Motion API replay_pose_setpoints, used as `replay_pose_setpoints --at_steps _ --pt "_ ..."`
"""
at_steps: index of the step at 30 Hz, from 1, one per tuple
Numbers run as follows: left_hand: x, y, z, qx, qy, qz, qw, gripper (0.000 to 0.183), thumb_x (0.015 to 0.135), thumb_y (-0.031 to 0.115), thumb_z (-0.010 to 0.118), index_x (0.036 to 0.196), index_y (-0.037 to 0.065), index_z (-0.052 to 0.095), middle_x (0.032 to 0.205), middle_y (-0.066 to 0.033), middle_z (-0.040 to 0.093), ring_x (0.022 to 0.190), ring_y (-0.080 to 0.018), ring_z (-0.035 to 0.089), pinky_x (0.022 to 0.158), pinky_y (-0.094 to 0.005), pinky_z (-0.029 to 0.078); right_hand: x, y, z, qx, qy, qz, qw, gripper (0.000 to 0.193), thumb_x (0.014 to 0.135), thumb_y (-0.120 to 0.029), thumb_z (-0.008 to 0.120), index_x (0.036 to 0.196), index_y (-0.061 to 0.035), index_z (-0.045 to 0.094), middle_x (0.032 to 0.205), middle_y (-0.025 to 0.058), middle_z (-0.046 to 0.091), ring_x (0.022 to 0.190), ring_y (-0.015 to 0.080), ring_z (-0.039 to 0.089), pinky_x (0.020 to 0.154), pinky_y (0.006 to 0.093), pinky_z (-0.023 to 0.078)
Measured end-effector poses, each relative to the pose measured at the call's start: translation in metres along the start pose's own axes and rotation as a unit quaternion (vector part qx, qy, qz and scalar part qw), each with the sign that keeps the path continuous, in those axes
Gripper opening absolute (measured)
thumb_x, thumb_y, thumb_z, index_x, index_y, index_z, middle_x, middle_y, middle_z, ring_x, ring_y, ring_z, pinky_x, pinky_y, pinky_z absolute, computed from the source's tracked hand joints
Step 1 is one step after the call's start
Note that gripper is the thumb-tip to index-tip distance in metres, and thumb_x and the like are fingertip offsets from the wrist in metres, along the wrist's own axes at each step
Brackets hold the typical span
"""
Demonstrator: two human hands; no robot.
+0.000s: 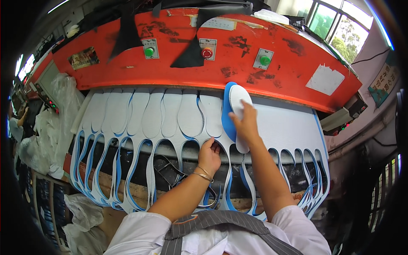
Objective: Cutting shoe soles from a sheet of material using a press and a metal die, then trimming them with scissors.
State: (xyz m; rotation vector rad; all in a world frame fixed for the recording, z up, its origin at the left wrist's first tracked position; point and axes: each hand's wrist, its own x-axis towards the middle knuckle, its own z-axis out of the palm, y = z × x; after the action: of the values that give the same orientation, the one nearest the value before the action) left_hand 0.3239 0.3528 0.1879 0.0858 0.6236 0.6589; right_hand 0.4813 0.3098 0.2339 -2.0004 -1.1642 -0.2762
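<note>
My right hand (246,125) is closed on a pair of insoles, its thumb against the blue insole (229,91) and its fingers over the white insole (240,94). The white one overlaps the blue one, and both lie tilted above the foam sheet (289,127). My left hand (209,156) curls at the sheet's cut edge, with the thumb near the lower end of a cut insole (211,117); its fingertips are partly hidden. White, ribbed insole shapes stand in a row to the left. Below them, scalloped white and blue offcut strips hang toward me.
A red machine beam (170,70) spans the far side, bearing a red button (207,52) and two green ones. Dark material (189,55) drapes over it. A metal strip frame (168,170) lies under the offcuts. Clear plastic bags (46,127) are heaped at left.
</note>
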Motion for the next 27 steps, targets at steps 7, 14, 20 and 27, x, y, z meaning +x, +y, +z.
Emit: replay_pose_setpoints --at_steps 7,14,20,27 --pt "-0.004 0.006 0.001 -0.127 -0.092 -0.041 0.987 0.024 0.091 0.029 0.052 0.1 0.006 0.055 0.097 -0.0049 0.056 0.097 -0.0199 0.05 0.095 -0.0342 0.036 -0.008 -0.04 0.007 0.032 -0.368 0.005 0.929 0.073 0.07 -0.042 0.073 0.123 0.0015 0.05 0.115 0.0226 0.057 0.107 0.0356 0.055 0.089 0.0373 0.044" --pt "0.01 0.007 -0.022 -0.134 -0.124 -0.041 0.982 0.045 0.09 0.045 0.051 0.113 0.006 0.049 0.109 -0.0033 0.052 0.106 -0.0191 0.046 0.099 -0.0352 0.033 0.008 -0.047 0.014 -0.003 -0.414 0.014 0.91 0.06 0.076 -0.043 0.066 0.116 -0.0006 0.055 0.103 0.0241 0.062 0.098 0.0373 0.059 0.084 0.0395 0.046" --pt "0.013 0.011 -0.027 -0.12 -0.179 -0.036 0.976 0.044 0.092 0.044 0.047 0.116 0.007 0.048 0.123 -0.0051 0.047 0.116 -0.0218 0.042 0.104 -0.0376 0.03 0.008 -0.029 0.029 -0.064 -0.305 -0.049 0.949 0.028 0.088 -0.019 0.054 0.111 -0.0034 0.058 0.085 0.0206 0.065 0.079 0.0339 0.065 0.071 0.0398 0.05" --pt "0.022 0.022 -0.044 -0.093 -0.122 -0.031 0.988 0.059 0.092 0.05 0.044 0.126 0.002 0.039 0.13 -0.0092 0.041 0.121 -0.0237 0.039 0.107 -0.0363 0.026 -0.001 -0.058 -0.058 0.104 0.106 0.005 0.989 0.024 0.089 -0.006 0.053 0.113 -0.0026 0.058 0.085 0.0133 0.067 0.077 0.0169 0.065 0.07 0.0307 0.051"
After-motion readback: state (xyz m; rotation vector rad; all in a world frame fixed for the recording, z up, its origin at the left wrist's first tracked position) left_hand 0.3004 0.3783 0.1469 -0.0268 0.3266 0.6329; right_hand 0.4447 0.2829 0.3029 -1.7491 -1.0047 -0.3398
